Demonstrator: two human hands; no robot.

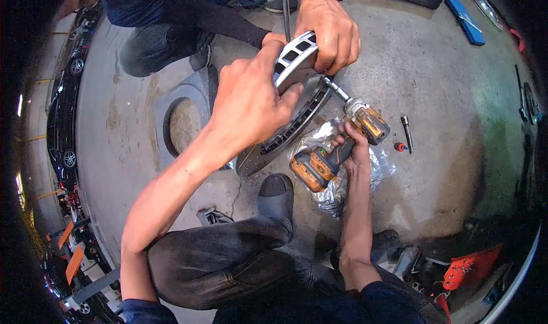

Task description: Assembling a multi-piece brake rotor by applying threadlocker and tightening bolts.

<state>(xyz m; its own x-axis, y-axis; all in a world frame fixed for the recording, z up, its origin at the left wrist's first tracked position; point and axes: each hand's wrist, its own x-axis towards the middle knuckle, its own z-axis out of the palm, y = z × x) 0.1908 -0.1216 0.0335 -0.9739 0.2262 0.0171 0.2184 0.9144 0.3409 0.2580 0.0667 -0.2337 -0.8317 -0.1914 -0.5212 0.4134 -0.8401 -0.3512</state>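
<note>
My left hand [245, 101] is closed on a vented metal disc that looks like a brake disc [295, 59], thumb on its near face. From the far side, a co-worker's hand [326, 33] grips the same edge; that person's other hand is mostly hidden behind mine. Below, a dark slotted rim [297, 124] shows; whether it belongs to the same disc I cannot tell. My right hand [357, 144] is wrapped round the handle of a yellow-and-black cordless impact wrench [370, 123]. Its long silver socket [337, 89] points at the disc; contact is unclear.
Crumpled clear plastic film [379, 170] lies under the wrench. Right of it are a loose long socket [406, 133] and a small red-and-black piece [401, 147]. A grey block with a round hole [164, 110] lies left. A blue case [465, 20] is at far right.
</note>
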